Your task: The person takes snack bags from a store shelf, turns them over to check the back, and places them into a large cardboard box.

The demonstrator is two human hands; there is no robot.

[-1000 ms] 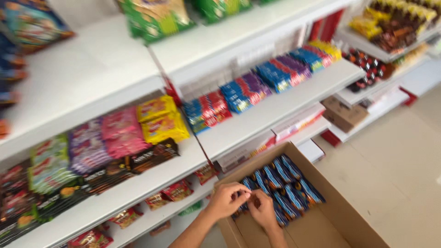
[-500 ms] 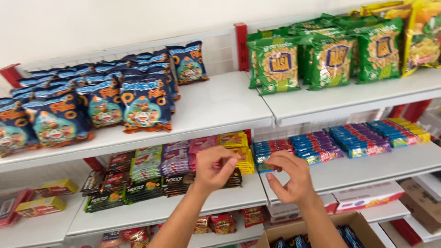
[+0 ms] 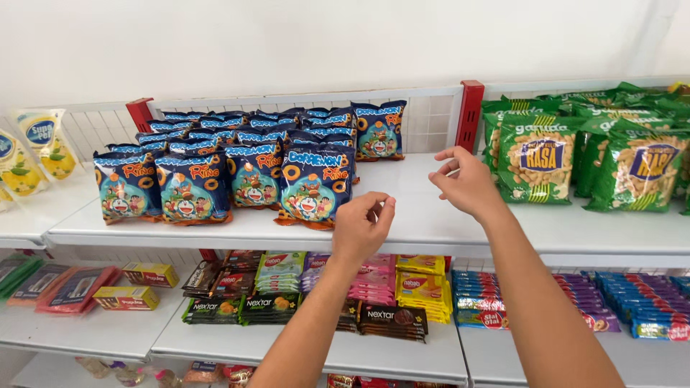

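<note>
Blue snack bags printed with cartoon figures and ring shapes stand in rows on the white top shelf, and the front-right bag of that group is the one nearest the left hand, just to the hand's left and not touched. That hand is raised in front of the shelf edge with fingers curled and thumb close to the fingertips, a narrow pinch around nothing that I can see. The right hand hovers higher over the bare stretch of shelf between the blue bags and the green peanut bags, fingers loosely bent, also empty as far as the view shows. Such a puffed foil bag is probably very light, soft and air-filled, with brittle contents that crush under a hard squeeze, and its glossy skin may slip in the fingers. Best hold is likely the crimped top seam, pinched between thumb and fingers, or a gentle grip on both side edges. Below, on the middle shelf, lie flat wafer and biscuit packs in yellow, pink and dark wrappers.
</note>
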